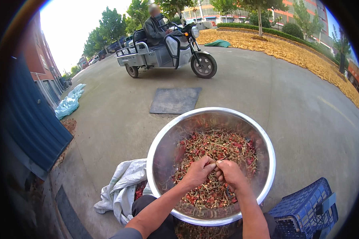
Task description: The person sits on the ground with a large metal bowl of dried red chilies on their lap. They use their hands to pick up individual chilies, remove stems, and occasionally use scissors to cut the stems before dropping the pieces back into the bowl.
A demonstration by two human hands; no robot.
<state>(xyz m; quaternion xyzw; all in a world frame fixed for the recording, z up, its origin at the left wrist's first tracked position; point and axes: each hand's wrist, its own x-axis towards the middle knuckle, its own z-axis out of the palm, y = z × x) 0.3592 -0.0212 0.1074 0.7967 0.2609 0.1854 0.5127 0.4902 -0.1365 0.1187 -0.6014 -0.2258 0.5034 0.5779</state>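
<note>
A wide stainless steel basin (158,143) stands before me, its rim close to my knees. Dried chili stems, seeds and red skin scraps (215,143) cover its bottom. Over this heap, my left hand (199,171) and my right hand (231,173) meet at the fingertips. Both pinch thumb against forefinger on what seems to be one tiny piece, mostly hidden by the fingers. The other fingers of each hand are curled in.
A white woven sack (122,179) with red chilies slumps at the basin's left. To the right is a blue plastic crate (305,203). A dark mat (176,100) lies ahead; beyond it a person sits on a cargo tricycle (167,50). Corn cobs (287,49) spread at the far right.
</note>
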